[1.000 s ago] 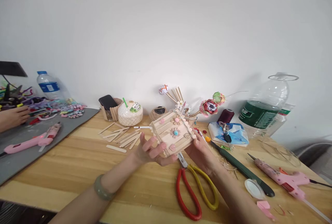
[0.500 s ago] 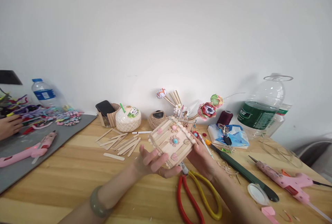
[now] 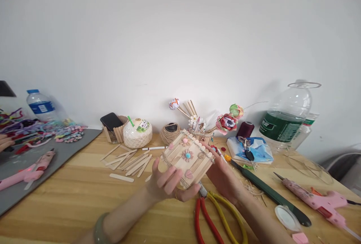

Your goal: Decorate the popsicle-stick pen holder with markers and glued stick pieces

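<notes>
A small box made of craft sticks (image 3: pixel 174 160) is tilted in front of me, its side decorated with button-like flowers, pink hearts and twine along the edges. My left hand (image 3: pixel 167 184) grips its lower left corner, fingers curled round the front and underneath. Against the right side rests my right hand (image 3: pixel 224 174), with its fingertips hidden behind the box. Red-and-yellow-handled pliers (image 3: pixel 203 210) lie on the table just below the hands. Loose craft sticks (image 3: pixel 135 163) are scattered to the left.
Along the wall stand a coconut (image 3: pixel 138 134), a twine ball (image 3: pixel 169 135), paper flowers (image 3: pixel 226 122) and a big bottle (image 3: pixel 284 123). A green-handled knife (image 3: pixel 273 195) and a pink glue gun (image 3: pixel 318 202) lie right. At far left, another person's hand (image 3: pixel 4 142) is near pipe cleaners.
The box has turned and tipped slightly in my hands, staying in nearly the same place. My right hand's fingers have shifted along its right side. The view has moved slightly.
</notes>
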Demonstrator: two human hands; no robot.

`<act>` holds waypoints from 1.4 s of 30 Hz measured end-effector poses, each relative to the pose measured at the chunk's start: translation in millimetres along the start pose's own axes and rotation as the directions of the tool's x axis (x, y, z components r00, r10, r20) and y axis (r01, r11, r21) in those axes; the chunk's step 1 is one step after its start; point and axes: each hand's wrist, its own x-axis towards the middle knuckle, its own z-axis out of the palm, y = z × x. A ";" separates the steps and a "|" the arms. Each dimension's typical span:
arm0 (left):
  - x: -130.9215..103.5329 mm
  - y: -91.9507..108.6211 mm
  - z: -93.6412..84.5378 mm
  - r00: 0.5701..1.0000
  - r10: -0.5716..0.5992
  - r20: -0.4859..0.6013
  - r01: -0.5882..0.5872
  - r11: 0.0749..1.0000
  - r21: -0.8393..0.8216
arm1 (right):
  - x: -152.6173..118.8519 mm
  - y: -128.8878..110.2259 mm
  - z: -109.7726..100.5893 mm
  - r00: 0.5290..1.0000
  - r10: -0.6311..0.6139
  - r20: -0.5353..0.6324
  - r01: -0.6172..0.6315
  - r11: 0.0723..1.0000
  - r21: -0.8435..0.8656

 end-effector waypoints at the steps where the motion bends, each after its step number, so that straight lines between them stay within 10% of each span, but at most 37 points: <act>1: 0.1 -0.3 0.1 1.000 0.007 0.005 -0.007 1.000 -0.001 | 0.6 0.7 -0.5 1.000 0.013 -0.010 -0.013 1.000 0.010; 10: 4.1 -4.4 1.7 0.993 -0.059 0.107 0.058 0.998 0.013 | 7.7 7.3 -3.6 0.993 0.118 -0.027 -0.119 0.991 -0.053; 19: 11.9 -44.3 -6.4 0.911 -0.340 0.235 0.333 0.940 0.068 | 6.4 -7.4 -15.0 0.890 -0.113 -0.441 -0.043 0.944 -0.328; 21: 17.9 -53.9 -9.3 0.763 -0.586 0.273 0.616 0.787 -0.029 | 7.3 -16.4 -19.6 0.849 -0.201 -0.489 0.012 0.932 -0.362; 24: 26.6 -60.1 -13.5 0.236 -0.863 0.447 0.958 0.130 -0.255 | 8.4 -28.5 -25.9 0.778 -0.315 -0.544 0.089 0.912 -0.401; 26: 29.6 -58.1 -17.2 -0.078 -0.802 0.592 0.889 -0.324 -0.322 | 8.7 -34.4 -29.8 0.732 -0.370 -0.572 0.119 0.896 -0.427; 28: 30.5 -53.1 -21.9 -0.226 -0.697 0.680 0.757 -0.565 -0.328 | 9.0 -38.6 -34.5 0.692 -0.410 -0.594 0.128 0.880 -0.458; 35: 30.3 -36.1 -30.4 -0.373 -0.512 0.774 0.572 -0.783 -0.243 | 10.8 -46.3 -56.0 0.664 -0.475 -0.577 0.012 0.778 -0.628; 42: 2.6 -21.0 -27.4 -0.328 -0.510 0.795 0.687 -0.707 -0.169 | 16.3 -25.3 -55.0 0.866 -0.357 -0.350 -0.105 0.554 -0.826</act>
